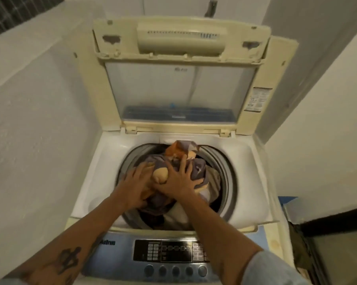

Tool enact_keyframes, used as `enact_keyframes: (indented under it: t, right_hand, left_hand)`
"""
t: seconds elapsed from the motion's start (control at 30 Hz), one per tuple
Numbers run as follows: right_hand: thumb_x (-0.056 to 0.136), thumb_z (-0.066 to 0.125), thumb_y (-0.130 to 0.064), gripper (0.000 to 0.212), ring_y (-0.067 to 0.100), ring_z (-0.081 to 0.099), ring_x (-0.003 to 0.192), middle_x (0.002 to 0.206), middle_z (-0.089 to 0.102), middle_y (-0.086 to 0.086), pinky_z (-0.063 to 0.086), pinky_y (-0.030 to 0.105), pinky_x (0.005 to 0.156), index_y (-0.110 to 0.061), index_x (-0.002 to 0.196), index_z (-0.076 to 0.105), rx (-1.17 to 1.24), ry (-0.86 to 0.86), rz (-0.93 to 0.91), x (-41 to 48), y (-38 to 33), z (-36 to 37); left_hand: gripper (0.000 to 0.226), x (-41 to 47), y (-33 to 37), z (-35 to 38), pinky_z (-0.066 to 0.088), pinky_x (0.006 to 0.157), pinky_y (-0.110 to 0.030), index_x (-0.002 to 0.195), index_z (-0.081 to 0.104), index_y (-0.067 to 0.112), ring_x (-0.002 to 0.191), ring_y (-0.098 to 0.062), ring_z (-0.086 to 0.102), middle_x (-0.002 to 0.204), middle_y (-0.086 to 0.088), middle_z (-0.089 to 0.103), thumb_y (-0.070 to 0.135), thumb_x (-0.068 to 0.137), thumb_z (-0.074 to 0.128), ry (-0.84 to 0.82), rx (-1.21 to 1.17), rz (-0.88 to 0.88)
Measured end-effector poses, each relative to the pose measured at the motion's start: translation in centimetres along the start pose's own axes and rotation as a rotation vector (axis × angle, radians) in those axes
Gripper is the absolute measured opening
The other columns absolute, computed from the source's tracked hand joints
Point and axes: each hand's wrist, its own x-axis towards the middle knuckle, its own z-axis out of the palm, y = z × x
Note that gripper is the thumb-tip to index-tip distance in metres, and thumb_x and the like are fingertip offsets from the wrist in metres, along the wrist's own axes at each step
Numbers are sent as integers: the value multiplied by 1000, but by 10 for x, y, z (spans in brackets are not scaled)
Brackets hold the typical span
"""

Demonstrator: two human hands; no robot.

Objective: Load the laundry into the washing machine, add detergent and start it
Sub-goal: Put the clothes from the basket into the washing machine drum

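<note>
Cream plastic washing machine (87, 182), with laundry (196, 167) heaped in its drum (224, 173).

It stands between pale walls (39, 120), and its lid (179, 87) is raised at the far side, the clear window panel facing forward. The round drum lies open at the middle, its grey rim showing on the right. A blue-grey control panel (169, 251) runs along the near edge. Bunched purple, orange and tan cloth fills the drum and rises above its rim on the far side. The left hand (134, 182) lies on the left of the heap and the right hand (178, 179) just beside it at the middle, both with fingers spread and straight, pressing on the cloth and gripping nothing. Five round buttons (176, 270) line the panel's near edge.
</note>
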Motion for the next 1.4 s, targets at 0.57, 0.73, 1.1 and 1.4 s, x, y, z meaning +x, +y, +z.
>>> enact_keyframes:
  t: [0.57, 0.73, 1.1, 1.4]
  right_hand:
    - [51, 50, -99, 126, 33, 15, 149, 164, 8, -3, 16, 51, 121, -41, 153, 6, -54, -550, 111, 85, 127, 90]
    - [49, 47, -100, 133, 39, -1, 151, 165, -10, 7, 12, 58, 120, -38, 153, -10, -67, -502, 91, 48, 97, 37]
    - [84, 53, -72, 102, 27, 21, 149, 163, 19, 7, 23, 44, 121, -22, 157, 3, 251, -142, -49, -35, 92, -134]
    - [94, 44, -63, 87, 26, 18, 150, 164, 15, 7, 18, 43, 120, -23, 158, 1, 259, 173, 35, -146, 182, -251]
  left_hand:
    - [109, 62, 47, 71, -6, 112, -68, 148, -27, 24, 148, -27, -18, 159, -2, -27, 60, 85, 55, -628, 242, 69]
    - [117, 58, 44, 54, -10, 108, -72, 149, -26, 26, 148, -25, -18, 158, 0, -30, 72, 77, 54, -620, 243, 79]
    - [106, 65, 118, -119, 17, 120, -47, 154, -11, 19, 150, -25, 6, 163, -5, -9, 61, 85, 57, -432, -34, 126]
    - [95, 78, 279, -181, 7, 122, -46, 155, -5, 22, 150, -26, -6, 162, -6, -15, 63, 88, 50, -165, -45, 373]
